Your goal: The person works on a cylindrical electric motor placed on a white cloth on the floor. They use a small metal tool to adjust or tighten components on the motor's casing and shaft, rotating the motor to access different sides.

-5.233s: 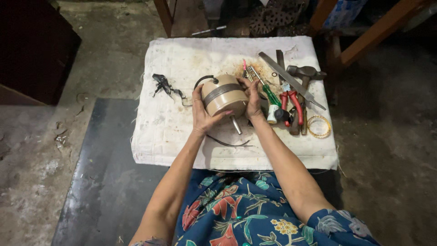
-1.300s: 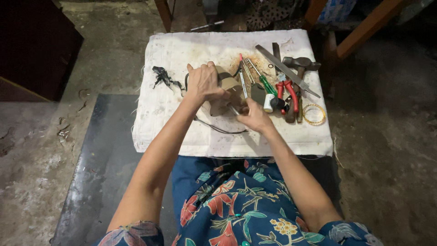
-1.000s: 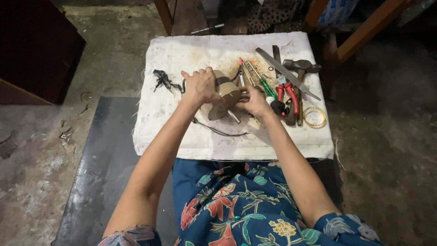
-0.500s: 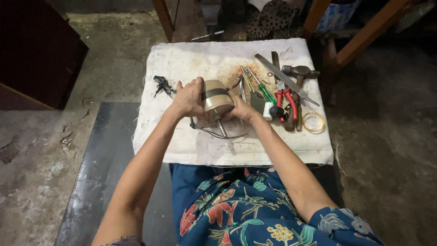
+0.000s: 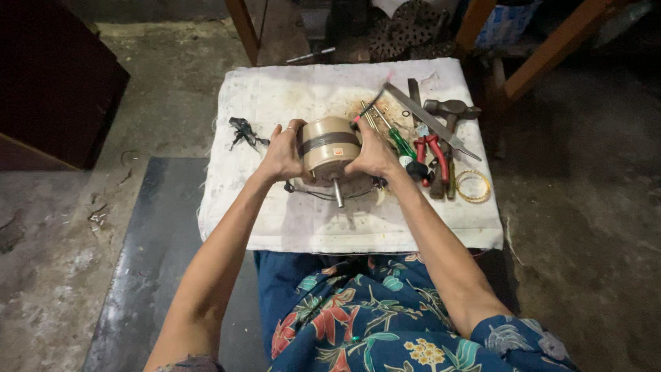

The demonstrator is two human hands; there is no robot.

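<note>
So both hands are wrapped around a beige cylindrical metal motor with a dark band around its middle [image 5: 330, 148]. The left hand [image 5: 282, 153] cups its left side, the right hand [image 5: 374, 153] its right side, fingers curled snug against the casing on both. The motor sits between the palms, over the middle of the small table covered with a stained white cloth [image 5: 296, 220]. Can't tell whether it's resting on the cloth or lifted slightly. A thin silver shaft [image 5: 338, 193] sticks out of the motor toward the person, tilted down at the cloth. Thin dark wires [image 5: 310, 193] loop on the cloth just under the motor.

Left of the left hand there's a small black tangled clip-like part [image 5: 242, 130] lying on the cloth, near but not touching the hand.

Right of the right hand is a pile of tools: a green-handled screwdriver [image 5: 398, 141], red-handled pliers [image 5: 431, 153], a long flat grey metal file [image 5: 430, 120] lying diagonally, and a hammer with a grey steel head [image 5: 451, 108]. A yellowish ring of clear tape [image 5: 473, 186] sits near the right edge.

The person wears blue floral-print clothing [image 5: 385, 317], and the table stands on a rough concrete floor [image 5: 585, 241].
</note>
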